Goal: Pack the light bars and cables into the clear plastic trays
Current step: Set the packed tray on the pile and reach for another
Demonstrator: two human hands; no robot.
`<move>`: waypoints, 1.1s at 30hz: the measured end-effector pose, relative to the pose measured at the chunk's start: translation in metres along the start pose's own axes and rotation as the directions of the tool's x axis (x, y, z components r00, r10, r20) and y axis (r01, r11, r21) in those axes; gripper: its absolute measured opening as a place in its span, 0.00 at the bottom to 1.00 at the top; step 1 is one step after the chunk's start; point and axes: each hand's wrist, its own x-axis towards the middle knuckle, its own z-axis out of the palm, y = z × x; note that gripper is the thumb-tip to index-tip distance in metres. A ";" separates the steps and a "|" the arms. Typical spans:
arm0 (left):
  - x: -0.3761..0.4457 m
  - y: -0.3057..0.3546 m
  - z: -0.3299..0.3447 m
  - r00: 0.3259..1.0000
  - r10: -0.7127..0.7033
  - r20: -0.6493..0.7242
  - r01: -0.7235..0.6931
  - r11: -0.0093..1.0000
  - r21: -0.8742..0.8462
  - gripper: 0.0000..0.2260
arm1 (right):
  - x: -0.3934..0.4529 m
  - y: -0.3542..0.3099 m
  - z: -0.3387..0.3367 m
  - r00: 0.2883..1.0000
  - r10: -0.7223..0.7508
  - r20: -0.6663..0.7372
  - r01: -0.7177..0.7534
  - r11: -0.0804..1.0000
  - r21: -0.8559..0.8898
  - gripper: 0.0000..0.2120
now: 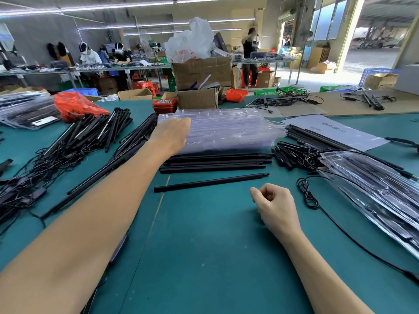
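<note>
Both hands are out over the green work mat [204, 257]: the left hand [172, 134] reaches to the near left corner of the tall stack of clear plastic trays [226, 130], its fingers hidden behind the hand, so I cannot tell whether they grip a tray; the right hand [275, 206] rests loosely curled on the mat, holding nothing, likely waiting to steady a tray. Left of the stack lies a big tangled heap of black light bars with cables [74, 141], kept within reach. At right, filled clear trays [374, 189] are piled aside, seemingly finished. A single black bar [210, 182] and a coiled black cable [308, 196] lie nearest, probably next to pack.
</note>
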 end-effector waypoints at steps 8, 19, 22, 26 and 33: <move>-0.003 0.008 -0.001 0.927 -0.036 -0.372 0.025 0.999 -0.034 0.09 | -0.001 -0.002 -0.001 1.000 0.016 0.009 -0.016 1.000 0.019 0.18; -0.099 0.067 0.012 0.816 0.128 -0.564 -0.237 0.963 -0.124 0.08 | 0.001 -0.003 -0.005 0.993 0.095 0.065 -0.114 0.903 0.414 0.05; -0.135 0.081 0.031 0.844 0.246 -0.477 -0.334 0.936 -0.108 0.13 | 0.003 0.001 -0.011 0.993 0.093 0.073 -0.118 0.795 0.595 0.17; -0.164 0.084 0.048 0.839 0.308 -0.449 -0.377 0.923 -0.072 0.16 | 0.005 0.008 -0.019 0.982 0.184 0.037 -0.155 0.686 0.711 0.11; -0.159 0.068 0.050 0.927 0.221 -0.302 -0.256 0.963 -0.079 0.15 | -0.002 0.010 -0.003 0.995 0.036 0.093 -0.058 0.967 0.248 0.03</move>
